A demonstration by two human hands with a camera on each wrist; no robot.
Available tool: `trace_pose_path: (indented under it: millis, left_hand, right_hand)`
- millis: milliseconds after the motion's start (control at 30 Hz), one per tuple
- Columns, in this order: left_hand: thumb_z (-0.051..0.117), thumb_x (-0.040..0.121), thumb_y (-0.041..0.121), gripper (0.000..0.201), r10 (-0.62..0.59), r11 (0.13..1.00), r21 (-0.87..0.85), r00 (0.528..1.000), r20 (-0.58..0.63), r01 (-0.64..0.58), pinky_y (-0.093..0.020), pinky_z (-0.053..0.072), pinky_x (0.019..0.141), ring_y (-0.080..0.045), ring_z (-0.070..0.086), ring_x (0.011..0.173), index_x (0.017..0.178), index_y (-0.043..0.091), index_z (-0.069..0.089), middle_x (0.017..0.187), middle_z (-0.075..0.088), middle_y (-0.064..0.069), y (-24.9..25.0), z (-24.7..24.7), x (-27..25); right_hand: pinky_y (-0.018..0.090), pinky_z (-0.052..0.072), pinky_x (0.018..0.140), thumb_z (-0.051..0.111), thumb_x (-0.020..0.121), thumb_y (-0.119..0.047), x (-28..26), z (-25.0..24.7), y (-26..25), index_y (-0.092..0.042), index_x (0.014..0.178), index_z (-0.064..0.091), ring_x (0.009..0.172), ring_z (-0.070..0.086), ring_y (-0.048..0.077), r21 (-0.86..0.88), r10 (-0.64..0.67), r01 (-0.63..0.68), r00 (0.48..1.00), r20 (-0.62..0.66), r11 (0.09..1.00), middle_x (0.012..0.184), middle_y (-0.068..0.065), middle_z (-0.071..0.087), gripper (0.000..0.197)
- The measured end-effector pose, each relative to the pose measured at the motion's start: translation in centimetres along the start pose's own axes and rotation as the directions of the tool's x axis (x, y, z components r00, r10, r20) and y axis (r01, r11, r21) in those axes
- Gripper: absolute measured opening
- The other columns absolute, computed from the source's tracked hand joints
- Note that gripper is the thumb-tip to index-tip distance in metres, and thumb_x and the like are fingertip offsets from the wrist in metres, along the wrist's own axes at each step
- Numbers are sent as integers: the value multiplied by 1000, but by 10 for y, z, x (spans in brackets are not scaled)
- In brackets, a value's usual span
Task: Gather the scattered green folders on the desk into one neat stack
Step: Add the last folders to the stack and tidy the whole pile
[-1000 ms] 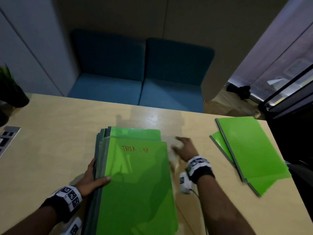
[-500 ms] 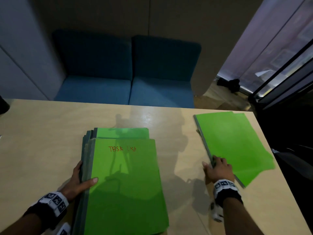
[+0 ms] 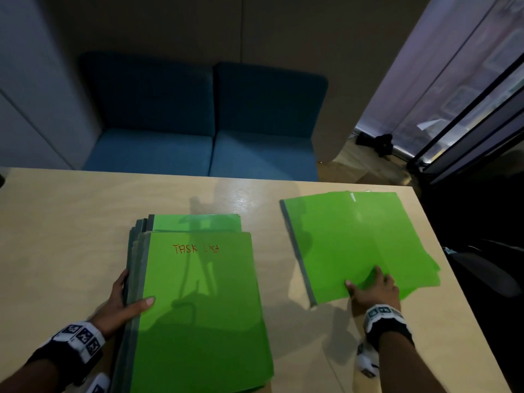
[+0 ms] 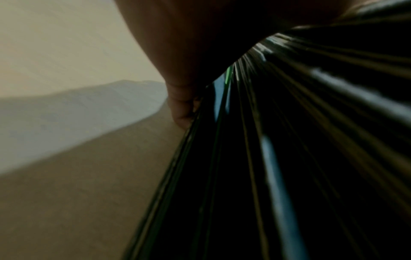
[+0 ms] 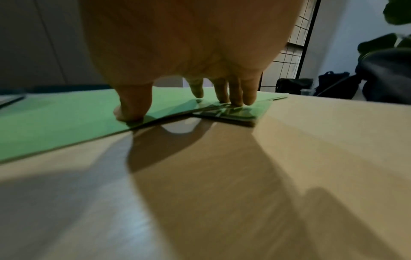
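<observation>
Your pale wooden desk (image 3: 71,222) now carries two groups of folders. The tall stack of green plastic folders with grey spines (image 3: 198,307), topped by one marked "TASK List" in red, sits at 6 o'clock and has not shifted over the last second. The pair of loose green folders (image 3: 354,245) at 3 o'clock has: a second ago they lay fanned near the desk's right edge, and now they overlap almost squarely and sit closer to the stack, though a strip of bare desk is still between them.

Your right hand (image 3: 371,290), which was beside the stack a second ago, now rests on the pair's near edge, fingers (image 5: 222,91) straight and spread, tips and thumb pressing flat, gripping nothing. Your left hand (image 3: 122,304) braces the stack's spine side, thumb laid on the top cover, fingers along the edges.

By my reading, you are mid-drag; the pair must slide to 9 o'clock, then go on top.
</observation>
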State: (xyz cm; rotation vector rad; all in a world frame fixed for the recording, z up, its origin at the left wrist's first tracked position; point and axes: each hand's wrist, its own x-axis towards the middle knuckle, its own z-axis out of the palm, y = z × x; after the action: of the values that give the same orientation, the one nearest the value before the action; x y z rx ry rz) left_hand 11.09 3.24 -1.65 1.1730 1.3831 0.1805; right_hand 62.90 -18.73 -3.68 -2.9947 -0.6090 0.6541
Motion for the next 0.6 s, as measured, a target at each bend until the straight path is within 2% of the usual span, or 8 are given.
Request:
trace_pose_path:
  millis: [100,267,333,400,433,467,533,600]
  left_hand:
    - [84,18,72,162,7,1000,4,1000,8,-7,-59,33,108,-36,35,136,150,33,-1,158,18,-10,-3,-3,2]
    - [81,17,75,160,-6,1000,20,1000,11,6,-60,32,108,-37,34,136,149,37,-1,159,16,-9,-6,-4,5]
    - [81,14,75,164,-2,1000,17,1000,5,2,-59,32,109,-37,36,135,150,35,-1,158,18,-10,-5,-2,3]
    - [80,11,76,166,-2,1000,17,1000,-3,2,-57,32,109,-37,37,134,150,32,-1,157,20,-11,-2,0,2]
    - [79,11,76,167,1,1000,12,1000,-5,-1,-56,32,109,-37,37,134,151,31,0,157,21,-12,-1,0,1]
    - [80,11,76,167,4,1000,3,1000,-10,-4,-56,33,108,-37,39,133,151,31,1,156,22,-13,-1,0,0]
    - [81,12,74,166,8,1000,-18,1000,-23,-9,-57,36,106,-37,42,130,151,31,2,154,27,-14,-3,-1,0]
    - [83,13,73,164,12,1000,-27,1000,-26,-13,-57,37,106,-37,43,129,150,32,3,154,28,-13,-2,-1,0]
  right_hand:
    - [50,31,113,49,75,-79,-15,2,-17,-24,155,8,139,27,41,-151,-89,95,995,50,984,156,14,22,105]
    - [50,21,117,39,79,-81,-38,10,-43,-22,155,-3,142,22,43,-299,-207,246,966,156,922,161,10,14,105]
    - [49,23,116,37,80,-80,-44,10,-52,-17,154,13,140,28,40,-338,-252,301,951,180,892,158,10,23,100]
    - [49,27,115,33,80,-81,-41,5,-56,-13,143,38,134,39,35,-347,-282,307,952,123,886,149,12,39,93]
    - [50,28,114,33,79,-82,-37,1,-55,-13,138,44,133,40,34,-347,-271,284,959,86,894,146,12,41,91]
    - [50,28,113,38,78,-82,-31,-2,-52,-12,136,44,133,38,34,-322,-235,242,970,60,915,146,14,39,91]
    - [47,31,113,56,74,-75,-20,-5,-48,-7,140,36,135,34,35,-191,-152,161,987,58,968,146,17,34,97]
    - [45,34,112,76,72,-54,-15,-4,-49,-5,144,27,135,35,37,45,-109,106,990,85,993,147,18,33,100]
